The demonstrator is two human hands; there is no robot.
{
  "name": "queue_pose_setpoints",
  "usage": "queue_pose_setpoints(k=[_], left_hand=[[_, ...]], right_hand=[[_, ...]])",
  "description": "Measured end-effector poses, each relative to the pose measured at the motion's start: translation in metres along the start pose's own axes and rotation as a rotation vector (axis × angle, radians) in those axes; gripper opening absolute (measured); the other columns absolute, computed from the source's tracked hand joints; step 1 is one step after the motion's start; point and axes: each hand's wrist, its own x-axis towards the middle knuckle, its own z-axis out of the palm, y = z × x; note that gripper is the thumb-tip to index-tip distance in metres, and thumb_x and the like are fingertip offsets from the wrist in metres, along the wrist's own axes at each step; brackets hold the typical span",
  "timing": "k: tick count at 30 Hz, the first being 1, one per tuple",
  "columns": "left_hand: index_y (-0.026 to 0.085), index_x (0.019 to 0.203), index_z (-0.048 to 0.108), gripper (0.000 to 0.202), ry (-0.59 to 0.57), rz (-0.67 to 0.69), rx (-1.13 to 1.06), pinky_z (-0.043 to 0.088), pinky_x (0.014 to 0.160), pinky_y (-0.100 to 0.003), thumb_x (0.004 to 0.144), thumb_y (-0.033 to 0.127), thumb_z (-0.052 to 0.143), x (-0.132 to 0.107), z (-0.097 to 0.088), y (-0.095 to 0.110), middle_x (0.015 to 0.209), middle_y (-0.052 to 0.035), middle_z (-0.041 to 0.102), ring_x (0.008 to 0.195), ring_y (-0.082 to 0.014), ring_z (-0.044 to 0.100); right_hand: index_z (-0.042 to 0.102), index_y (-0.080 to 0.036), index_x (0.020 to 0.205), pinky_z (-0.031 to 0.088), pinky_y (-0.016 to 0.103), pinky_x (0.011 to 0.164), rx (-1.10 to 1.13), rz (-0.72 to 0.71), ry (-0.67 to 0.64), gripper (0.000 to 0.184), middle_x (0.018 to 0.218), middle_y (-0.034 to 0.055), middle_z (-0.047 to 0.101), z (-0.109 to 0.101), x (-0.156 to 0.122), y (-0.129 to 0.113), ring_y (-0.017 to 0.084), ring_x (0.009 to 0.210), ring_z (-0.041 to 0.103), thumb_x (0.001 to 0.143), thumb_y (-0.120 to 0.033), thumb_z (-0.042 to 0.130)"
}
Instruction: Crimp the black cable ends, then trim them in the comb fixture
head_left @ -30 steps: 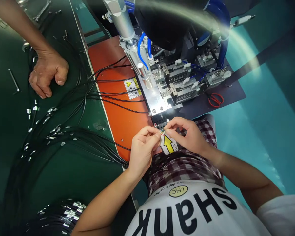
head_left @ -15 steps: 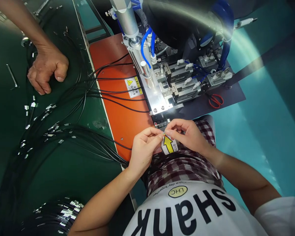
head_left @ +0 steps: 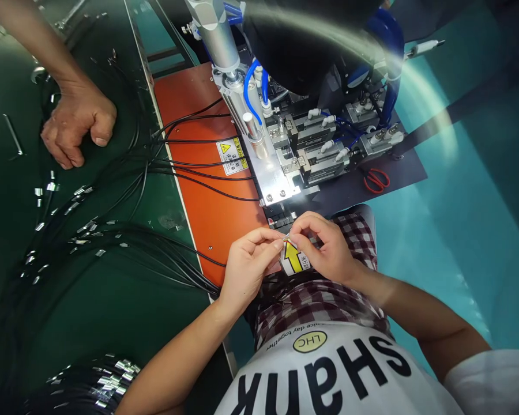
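Observation:
My left hand [head_left: 249,262] is closed in a pinch, thumb against forefinger, on what looks like the thin end of a black cable [head_left: 204,255] that runs under the palm. Close against it, my right hand [head_left: 322,245] also pinches at the small, pale wire tips [head_left: 286,236] between the two hands. Fingers hide most of this end. Just below the fingertips is a white label with a yellow arrow [head_left: 293,257]. A metal press machine [head_left: 279,178] with a bright lit edge stands right beyond my hands, and several black cables lead into its left side.
An orange base plate [head_left: 194,190] with a warning label [head_left: 232,156] lies left of the machine. Bundled cables with shiny metal ends [head_left: 82,230] cover the green table [head_left: 155,323]. Another person's hand [head_left: 80,124] rests there, near a hex key [head_left: 14,135]. Red-handled scissors [head_left: 376,180] lie at right.
The whole view has shifted slightly, so things sit a little further left. Both my hands keep pinching at the same spot, with only small finger movement. The other person's hand stays on the table.

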Motion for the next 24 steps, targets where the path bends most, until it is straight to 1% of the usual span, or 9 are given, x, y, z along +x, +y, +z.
queue_pose_setpoints(k=[2, 5, 8, 11, 13, 15, 18, 22, 24], left_hand=[[0.017, 0.087, 0.068, 0.019, -0.006, 0.0, 0.019, 0.045, 0.048, -0.015, 0.079, 0.033, 0.076, 0.0001, -0.0007, -0.0007, 0.061, 0.0026, 0.058, 0.05, -0.005, 0.046], [0.017, 0.089, 0.068, 0.021, 0.006, -0.006, 0.062, 0.048, 0.049, -0.017, 0.079, 0.034, 0.076, 0.0003, -0.0016, -0.0025, 0.064, 0.0019, 0.06, 0.05, -0.0058, 0.049], [0.017, 0.089, 0.068, 0.023, 0.029, 0.005, 0.121, 0.05, 0.05, -0.019, 0.079, 0.036, 0.075, 0.001, -0.0021, -0.0037, 0.064, 0.0012, 0.062, 0.052, -0.0077, 0.052], [0.016, 0.087, 0.069, 0.022, 0.042, 0.055, 0.179, 0.05, 0.051, -0.019, 0.078, 0.035, 0.076, 0.0024, -0.0022, -0.0035, 0.066, 0.0003, 0.063, 0.053, -0.0086, 0.055], [0.016, 0.085, 0.07, 0.021, 0.054, 0.091, 0.21, 0.049, 0.051, -0.018, 0.076, 0.034, 0.077, 0.003, -0.0021, -0.0027, 0.068, -0.0004, 0.065, 0.053, -0.0084, 0.055], [0.015, 0.082, 0.07, 0.021, 0.061, 0.098, 0.221, 0.049, 0.052, -0.018, 0.076, 0.033, 0.078, 0.003, -0.0018, -0.0017, 0.07, -0.0009, 0.065, 0.055, -0.0086, 0.056], [0.015, 0.081, 0.069, 0.021, 0.054, 0.077, 0.164, 0.05, 0.053, -0.019, 0.076, 0.034, 0.077, 0.0013, -0.0006, 0.0, 0.071, -0.0006, 0.065, 0.055, -0.0085, 0.056], [0.016, 0.081, 0.067, 0.02, 0.055, 0.03, 0.077, 0.05, 0.05, -0.019, 0.077, 0.034, 0.077, -0.0011, 0.0011, 0.0015, 0.073, 0.0003, 0.065, 0.052, -0.0064, 0.052], [0.016, 0.08, 0.067, 0.02, 0.058, 0.019, 0.074, 0.049, 0.049, -0.019, 0.077, 0.033, 0.077, -0.0014, 0.0014, 0.0016, 0.072, 0.0005, 0.064, 0.05, -0.0057, 0.05]], right_hand=[[0.058, -0.02, 0.086, 0.045, 0.031, 0.075, -0.067, -0.038, -0.006, 0.009, 0.084, 0.0013, 0.06, -0.0013, 0.0011, 0.0004, 0.015, 0.078, 0.056, 0.094, -0.017, 0.054], [0.058, -0.021, 0.086, 0.044, 0.033, 0.076, -0.165, -0.04, -0.003, 0.009, 0.084, 0.0017, 0.062, -0.0028, 0.002, 0.0015, 0.017, 0.078, 0.057, 0.094, -0.019, 0.054], [0.057, -0.022, 0.085, 0.044, 0.033, 0.074, -0.217, 0.004, 0.005, 0.01, 0.082, 0.0019, 0.062, -0.0022, 0.0014, 0.0009, 0.017, 0.076, 0.057, 0.095, -0.021, 0.054], [0.057, -0.022, 0.083, 0.045, 0.032, 0.073, -0.235, 0.062, 0.005, 0.012, 0.081, 0.0024, 0.062, -0.0003, 0.0006, -0.0024, 0.017, 0.074, 0.057, 0.095, -0.024, 0.054], [0.057, -0.023, 0.083, 0.045, 0.032, 0.074, -0.23, 0.081, 0.002, 0.013, 0.082, 0.0025, 0.062, 0.0007, 0.0005, -0.0047, 0.017, 0.075, 0.057, 0.095, -0.025, 0.054], [0.057, -0.023, 0.083, 0.046, 0.032, 0.075, -0.215, 0.091, -0.004, 0.014, 0.082, 0.0026, 0.062, 0.0012, 0.0004, -0.0053, 0.017, 0.076, 0.058, 0.095, -0.026, 0.053], [0.057, -0.022, 0.084, 0.046, 0.031, 0.075, -0.151, 0.131, -0.02, 0.013, 0.083, 0.0019, 0.062, 0.0009, -0.0006, -0.0023, 0.017, 0.076, 0.059, 0.096, -0.027, 0.054], [0.058, -0.022, 0.086, 0.047, 0.029, 0.071, -0.045, 0.224, -0.038, 0.011, 0.082, 0.0008, 0.063, -0.0013, -0.0031, 0.0023, 0.015, 0.074, 0.06, 0.096, -0.027, 0.054], [0.06, -0.021, 0.089, 0.047, 0.028, 0.07, -0.025, 0.231, -0.036, 0.012, 0.082, 0.0007, 0.063, -0.0026, -0.0034, 0.0013, 0.015, 0.073, 0.06, 0.096, -0.027, 0.054]])
